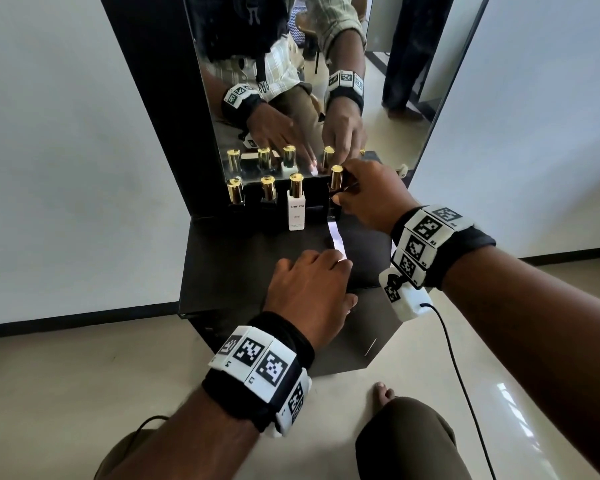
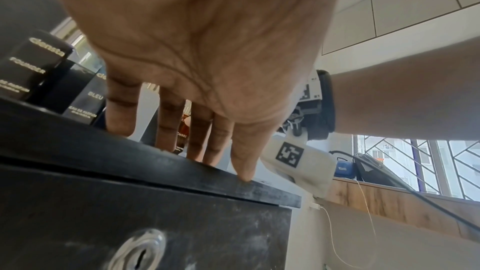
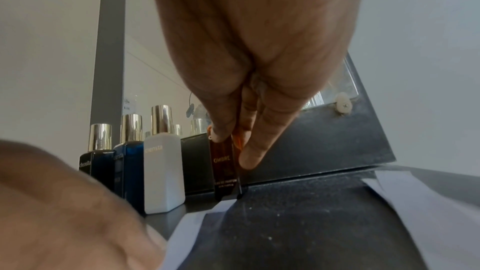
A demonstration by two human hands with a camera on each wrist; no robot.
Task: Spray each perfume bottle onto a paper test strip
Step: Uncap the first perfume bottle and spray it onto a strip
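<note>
Four gold-capped perfume bottles stand in a row before the mirror. My right hand (image 1: 342, 197) grips the rightmost one, the brown Ombre bottle (image 1: 336, 183), which stands upright on the black shelf (image 1: 229, 258) with its cap on. In the right wrist view my thumb and fingers (image 3: 249, 157) pinch the Ombre bottle (image 3: 224, 167) by its sides. A white paper strip (image 1: 336, 237) lies on the shelf and runs from the bottle's foot toward me. My left hand (image 1: 312, 268) presses the strip's near end with straight fingers (image 2: 168, 126).
The white bottle (image 1: 296, 209), a blue bottle (image 1: 268, 190) and a black bottle (image 1: 235, 194) stand left of the Ombre bottle. The mirror (image 1: 312, 81) rises right behind them. The cabinet front has a keyhole (image 2: 140, 252). A cable (image 1: 465, 382) hangs from my right wrist.
</note>
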